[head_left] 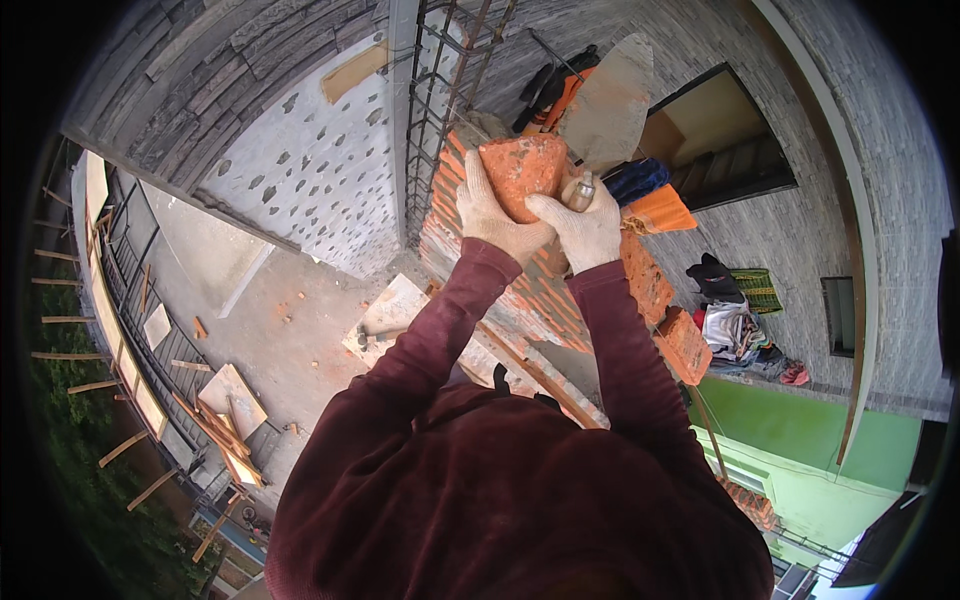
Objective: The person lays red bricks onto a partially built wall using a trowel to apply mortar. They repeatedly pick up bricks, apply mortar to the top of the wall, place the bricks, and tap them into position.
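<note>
In my gloved left hand [492, 212] is an orange-red brick [524, 168], its fingers closed along the brick's left side. My gloved right hand [588, 228] is wrapped round the handle of a trowel [608, 105], whose broad grey, mortar-smeared blade points away from me. The right thumb reaches across to the brick's lower edge. Both hands are over a partly built brick wall [465, 215]. The wall's top is mostly hidden behind the hands and the brick.
A rebar cage [432, 120] rises just left of the wall's far end. More bricks [684, 345] lie along the right, near clothes [735, 325] on a ledge. Orange and dark cloths [658, 205] hang beyond the trowel. Below left are boards [235, 400] and a hammer [378, 338].
</note>
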`<control>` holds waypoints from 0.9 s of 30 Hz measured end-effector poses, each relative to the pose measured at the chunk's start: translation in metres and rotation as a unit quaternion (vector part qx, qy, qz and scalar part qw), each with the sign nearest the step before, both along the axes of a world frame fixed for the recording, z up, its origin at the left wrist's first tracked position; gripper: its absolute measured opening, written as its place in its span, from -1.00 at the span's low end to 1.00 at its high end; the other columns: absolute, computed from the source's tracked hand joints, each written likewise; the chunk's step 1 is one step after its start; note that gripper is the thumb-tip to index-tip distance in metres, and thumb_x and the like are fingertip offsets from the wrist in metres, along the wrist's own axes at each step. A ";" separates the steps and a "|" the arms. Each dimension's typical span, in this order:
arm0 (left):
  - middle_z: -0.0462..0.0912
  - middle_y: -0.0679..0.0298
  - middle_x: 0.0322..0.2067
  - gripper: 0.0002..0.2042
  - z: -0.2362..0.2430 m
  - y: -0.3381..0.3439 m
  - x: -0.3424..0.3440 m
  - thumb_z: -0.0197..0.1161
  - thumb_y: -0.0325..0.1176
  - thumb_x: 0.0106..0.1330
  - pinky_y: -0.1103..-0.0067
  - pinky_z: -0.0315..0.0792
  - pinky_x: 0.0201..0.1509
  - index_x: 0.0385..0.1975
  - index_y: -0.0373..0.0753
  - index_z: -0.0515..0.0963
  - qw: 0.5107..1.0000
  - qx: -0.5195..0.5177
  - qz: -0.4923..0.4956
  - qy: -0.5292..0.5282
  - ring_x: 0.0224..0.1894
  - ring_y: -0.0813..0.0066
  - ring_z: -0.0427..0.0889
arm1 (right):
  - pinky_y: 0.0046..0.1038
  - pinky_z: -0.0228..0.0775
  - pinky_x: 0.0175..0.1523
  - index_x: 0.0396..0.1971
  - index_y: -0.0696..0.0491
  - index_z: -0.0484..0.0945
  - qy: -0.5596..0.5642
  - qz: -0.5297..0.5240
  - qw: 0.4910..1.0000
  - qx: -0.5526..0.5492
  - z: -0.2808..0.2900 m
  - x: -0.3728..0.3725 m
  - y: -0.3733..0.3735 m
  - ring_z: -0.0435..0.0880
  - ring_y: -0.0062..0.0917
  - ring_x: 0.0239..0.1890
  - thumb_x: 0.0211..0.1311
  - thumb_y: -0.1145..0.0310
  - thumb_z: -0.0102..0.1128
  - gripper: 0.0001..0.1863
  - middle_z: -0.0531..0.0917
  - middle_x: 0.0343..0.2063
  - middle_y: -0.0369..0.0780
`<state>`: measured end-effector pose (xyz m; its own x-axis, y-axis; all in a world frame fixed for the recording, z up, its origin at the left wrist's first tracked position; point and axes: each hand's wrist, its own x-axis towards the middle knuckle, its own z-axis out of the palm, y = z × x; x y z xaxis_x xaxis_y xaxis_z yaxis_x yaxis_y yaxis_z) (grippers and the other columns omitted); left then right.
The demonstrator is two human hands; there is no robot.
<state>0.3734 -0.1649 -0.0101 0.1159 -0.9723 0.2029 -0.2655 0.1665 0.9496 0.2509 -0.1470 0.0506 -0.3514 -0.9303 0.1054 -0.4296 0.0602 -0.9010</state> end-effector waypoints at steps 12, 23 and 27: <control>0.55 0.06 0.08 -0.19 -0.027 -0.079 0.040 0.45 -0.21 0.29 0.38 0.62 0.11 0.45 -0.43 0.21 0.865 0.197 -0.049 0.459 -0.01 0.33 0.66 | -0.39 0.56 -0.20 -0.12 0.12 0.55 -0.197 0.085 0.964 0.157 0.032 -0.106 -0.144 0.68 -0.45 -0.29 0.02 0.50 0.53 -0.59 0.65 -0.26 -0.18; 0.62 0.19 -0.21 -0.57 -0.120 -0.136 0.041 0.41 -0.14 0.34 0.43 0.65 -0.03 0.01 -0.36 0.55 0.774 0.337 -0.080 0.530 -0.26 0.45 0.67 | -0.41 0.33 -0.25 -0.41 -0.07 0.51 -0.073 0.221 0.947 0.222 -0.056 -0.112 -0.249 0.49 -0.60 -0.40 0.06 0.33 0.55 -0.71 0.53 -0.44 -0.39; 0.49 0.30 -0.34 -0.76 -0.121 -0.138 0.028 0.35 -0.26 0.40 0.49 0.57 -0.19 -0.18 -0.29 0.51 0.715 0.306 -0.114 0.619 -0.38 0.54 0.57 | -0.46 0.31 -0.27 -0.46 -0.08 0.50 -0.079 0.269 0.931 0.234 -0.074 -0.100 -0.260 0.47 -0.62 -0.45 0.09 0.30 0.54 -0.72 0.52 -0.49 -0.42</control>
<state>0.4010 -0.3032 -0.1312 -0.3369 -0.8576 -0.3887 0.8081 -0.4752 0.3480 0.1513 -0.4070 -0.0230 0.2012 -0.9074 -0.3691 -0.3755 0.2766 -0.8846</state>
